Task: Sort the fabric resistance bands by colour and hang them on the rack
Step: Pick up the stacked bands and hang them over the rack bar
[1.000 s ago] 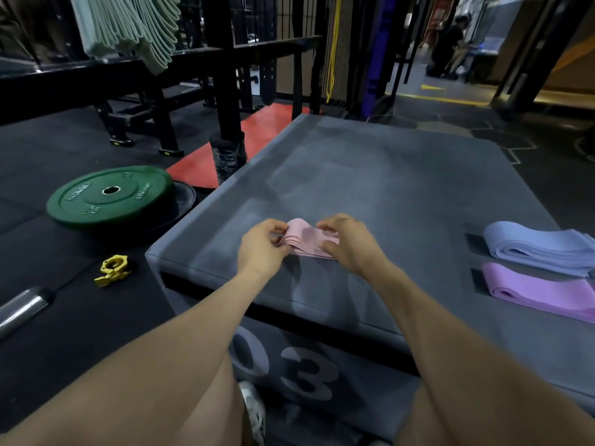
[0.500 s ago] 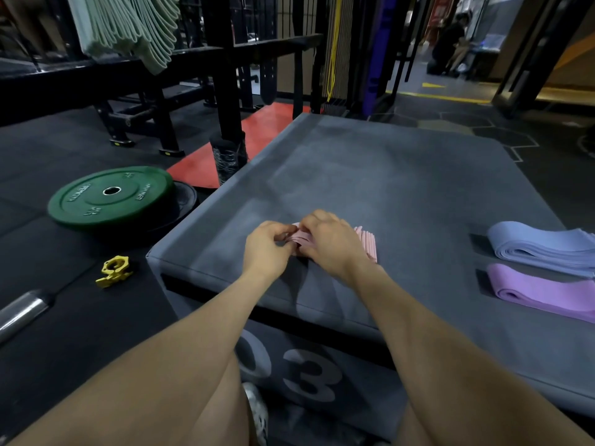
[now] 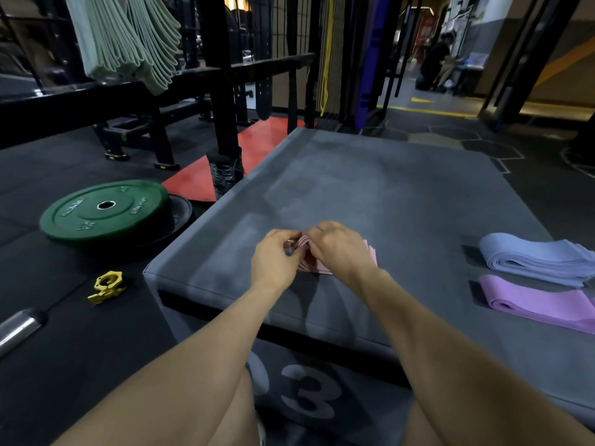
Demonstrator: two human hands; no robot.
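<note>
A small stack of pink bands (image 3: 370,255) lies near the front left of the grey padded box (image 3: 370,188). My left hand (image 3: 273,259) pinches the stack's left end, and my right hand (image 3: 338,249) is curled over its top, hiding most of it. A stack of blue bands (image 3: 534,255) and a purple band (image 3: 541,300) lie at the box's right edge. Pale green bands (image 3: 128,40) hang from the black rack (image 3: 222,91) at the upper left.
A green weight plate (image 3: 103,207) lies on the black floor left of the box, with a yellow collar clamp (image 3: 106,286) and a barbell end (image 3: 19,329) nearer me. Rack uprights stand behind the box. A person sits far back at the right (image 3: 438,62).
My right hand moved left over the pink stack, closing up to my left hand, and both now work at the stack's left end. The pink bands shifted slightly on the box.
</note>
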